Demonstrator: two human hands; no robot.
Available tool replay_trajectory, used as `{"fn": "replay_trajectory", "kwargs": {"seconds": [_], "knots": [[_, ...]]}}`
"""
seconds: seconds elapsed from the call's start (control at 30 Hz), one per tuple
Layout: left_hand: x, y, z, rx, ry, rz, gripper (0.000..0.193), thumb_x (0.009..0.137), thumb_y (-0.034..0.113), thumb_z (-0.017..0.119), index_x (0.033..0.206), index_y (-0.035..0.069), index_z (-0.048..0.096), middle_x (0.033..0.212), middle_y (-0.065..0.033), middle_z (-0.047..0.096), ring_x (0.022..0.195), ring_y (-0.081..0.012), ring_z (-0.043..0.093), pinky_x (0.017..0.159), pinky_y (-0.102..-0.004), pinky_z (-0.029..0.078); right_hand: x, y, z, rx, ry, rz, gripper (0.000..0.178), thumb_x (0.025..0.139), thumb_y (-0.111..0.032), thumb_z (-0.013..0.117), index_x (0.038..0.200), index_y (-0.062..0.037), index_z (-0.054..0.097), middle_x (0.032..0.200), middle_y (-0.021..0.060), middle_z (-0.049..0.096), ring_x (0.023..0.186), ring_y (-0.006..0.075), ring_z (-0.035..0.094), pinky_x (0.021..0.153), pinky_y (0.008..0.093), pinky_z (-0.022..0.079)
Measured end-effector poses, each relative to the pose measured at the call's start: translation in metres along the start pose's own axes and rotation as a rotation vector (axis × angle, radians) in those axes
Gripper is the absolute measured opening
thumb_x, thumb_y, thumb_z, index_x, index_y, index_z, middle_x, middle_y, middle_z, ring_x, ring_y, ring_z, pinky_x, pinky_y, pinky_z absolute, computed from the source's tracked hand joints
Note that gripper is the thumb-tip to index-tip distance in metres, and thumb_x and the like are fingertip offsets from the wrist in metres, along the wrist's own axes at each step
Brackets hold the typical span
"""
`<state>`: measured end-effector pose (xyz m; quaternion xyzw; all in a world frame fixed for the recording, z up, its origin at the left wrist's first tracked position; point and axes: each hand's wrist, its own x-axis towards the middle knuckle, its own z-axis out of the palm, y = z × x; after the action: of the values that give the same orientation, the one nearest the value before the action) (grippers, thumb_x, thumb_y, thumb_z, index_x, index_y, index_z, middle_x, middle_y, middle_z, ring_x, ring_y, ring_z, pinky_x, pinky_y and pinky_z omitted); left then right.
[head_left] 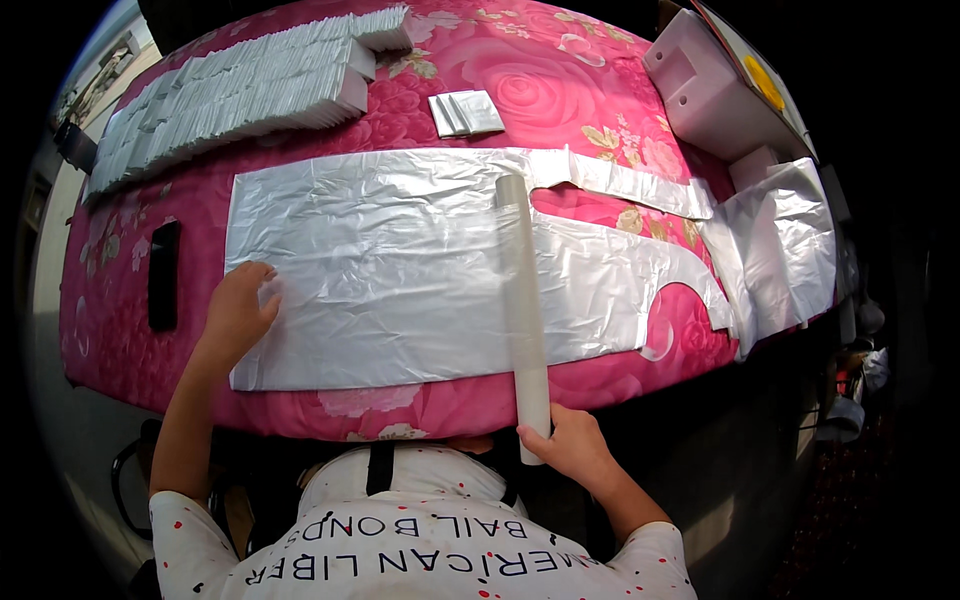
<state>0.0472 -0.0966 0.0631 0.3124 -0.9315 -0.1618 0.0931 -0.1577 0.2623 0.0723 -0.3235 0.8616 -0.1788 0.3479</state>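
Silver plastic bag (400, 270) pinned flat by left hand (238, 305) (fingers spread); right hand (570, 445) grips roller (525, 310).

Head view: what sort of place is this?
Probably a home workshop for folding bags: a floral pink cloth covers the work surface, with a flattened plastic bag and rows of folded bags stacked.

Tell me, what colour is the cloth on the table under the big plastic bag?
Bright pink with a rose flower pattern: the tablecloth, best seen in the head view.
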Motion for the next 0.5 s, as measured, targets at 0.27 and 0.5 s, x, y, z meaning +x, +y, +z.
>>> {"fn": "replay_trajectory", "kwargs": {"seconds": [0.27,0.5], "knots": [[0.03,0.159,0.083,-0.456,0.066,0.453,0.046,0.078,0.007,0.058,0.121,-0.002,0.045,0.125,-0.0188,0.045,0.114,-0.0342,0.045,0.096,-0.0393,0.038,-0.002,-0.001,-0.002,0.023,-0.056,-0.007,0.042,0.076,-0.042,0.06,0.087,-0.0008,0.061,0.076,0.0189,0.063,0.074,0.036,0.062,0.068,0.0408,0.049],[0.03,0.186,0.139,-0.236,-0.021,0.461,0.061,0.082,0.018,0.047,0.132,-0.01,0.028,0.14,-0.0257,0.025,0.132,-0.0374,0.022,0.109,-0.0434,0.018,0.019,0.01,-0.019,0.017,-0.252,-0.034,0.055,0.076,-0.052,0.061,0.08,0.0019,0.063,0.071,0.0175,0.063,0.069,0.0331,0.063,0.065,0.0392,0.049]]}}
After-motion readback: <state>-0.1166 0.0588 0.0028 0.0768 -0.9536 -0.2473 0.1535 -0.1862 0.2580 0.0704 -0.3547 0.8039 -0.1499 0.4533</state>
